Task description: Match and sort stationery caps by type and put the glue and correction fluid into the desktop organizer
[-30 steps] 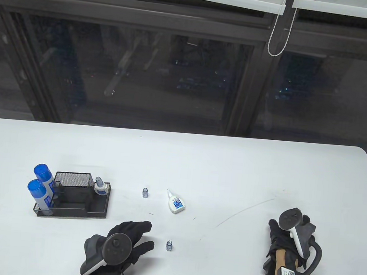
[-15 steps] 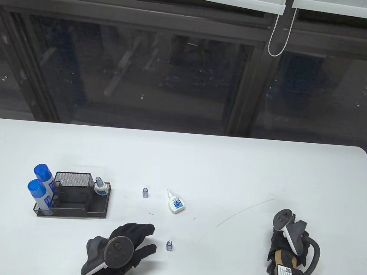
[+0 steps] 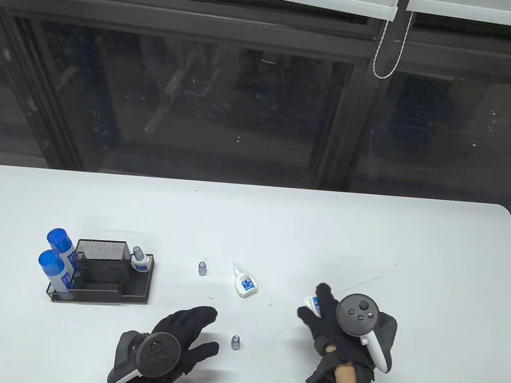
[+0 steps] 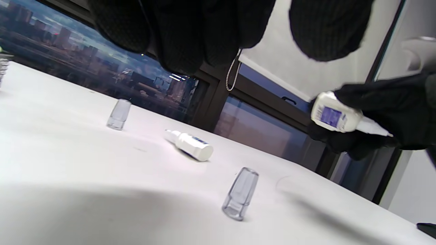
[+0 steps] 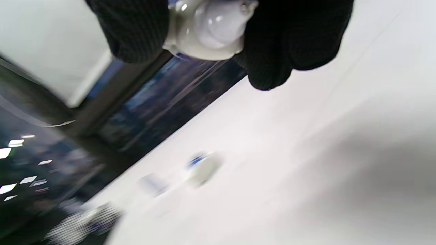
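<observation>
Right now I'm partway through the cap-matching step: my right hand [image 3: 337, 328] is off the table, with its fingers [image 4: 385, 98] curled round a small uncapped white bottle [image 4: 335, 117], nozzle bare and the blue-labelled base pointing toward my left. My left hand [image 3: 180, 332] hovers low with its fingers spread and relaxed, holding nothing, and the nearer clear cap [image 3: 235, 342] stands upright on the table [image 3: 367, 237] just beside its fingertips. A second clear cap [image 3: 202, 268] stands further back, near a second uncapped white bottle [image 3: 244, 284] lying on its side. The desktop organizer [image 3: 139, 295] sits well to the left, already holding two blue-capped glue sticks [image 3: 54, 265] and one capped small bottle [image 3: 139, 260].

Next, I judge, my left hand should pinch the nearer cap and bring it to the nozzle in my right; the cap is small and slick, so it could tip or skid away if nudged first. It will have to be lined up straight with the thin tip before pressing on.

As for writing, both bottles carry blue labels with white print, but it is too small and blurred to read; no brand can be made out
</observation>
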The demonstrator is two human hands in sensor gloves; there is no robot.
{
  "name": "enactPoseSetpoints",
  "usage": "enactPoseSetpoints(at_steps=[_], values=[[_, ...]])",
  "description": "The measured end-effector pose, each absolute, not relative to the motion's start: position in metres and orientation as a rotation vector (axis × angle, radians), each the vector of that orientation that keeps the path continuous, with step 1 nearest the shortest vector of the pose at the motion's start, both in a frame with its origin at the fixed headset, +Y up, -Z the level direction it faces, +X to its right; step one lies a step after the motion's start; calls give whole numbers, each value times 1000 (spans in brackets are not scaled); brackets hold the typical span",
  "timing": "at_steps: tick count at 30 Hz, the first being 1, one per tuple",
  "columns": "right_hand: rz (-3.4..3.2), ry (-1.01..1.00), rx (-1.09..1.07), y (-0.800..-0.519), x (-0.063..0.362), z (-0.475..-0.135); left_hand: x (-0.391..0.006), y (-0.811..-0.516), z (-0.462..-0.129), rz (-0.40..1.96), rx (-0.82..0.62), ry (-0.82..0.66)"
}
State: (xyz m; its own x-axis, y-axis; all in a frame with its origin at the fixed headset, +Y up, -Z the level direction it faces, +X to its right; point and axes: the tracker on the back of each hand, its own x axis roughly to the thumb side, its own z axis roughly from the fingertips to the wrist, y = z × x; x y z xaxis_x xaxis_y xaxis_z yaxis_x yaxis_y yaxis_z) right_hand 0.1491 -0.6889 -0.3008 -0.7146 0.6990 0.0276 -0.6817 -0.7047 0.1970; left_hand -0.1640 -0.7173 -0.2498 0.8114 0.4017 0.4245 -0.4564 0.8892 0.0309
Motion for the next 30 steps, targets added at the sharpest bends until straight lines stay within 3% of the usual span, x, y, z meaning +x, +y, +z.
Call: enactPoseSetpoints(at_steps=[6,10,13,18,30], values=[[2277,521,460,-694,73,-280,-150,-702,-235,438,246,-568],[2197,600,504,-705,53,-271,-139,-699,-220,284,324,-699],[2145,603,470,-711,53,-268,-128,-698,-213,127,389,-747],[1993,582,450,-715,64,-265,-121,-695,-214,146,442,-743],[1726,541,411,-720,85,-264,-131,-709,-232,227,343,-658]])
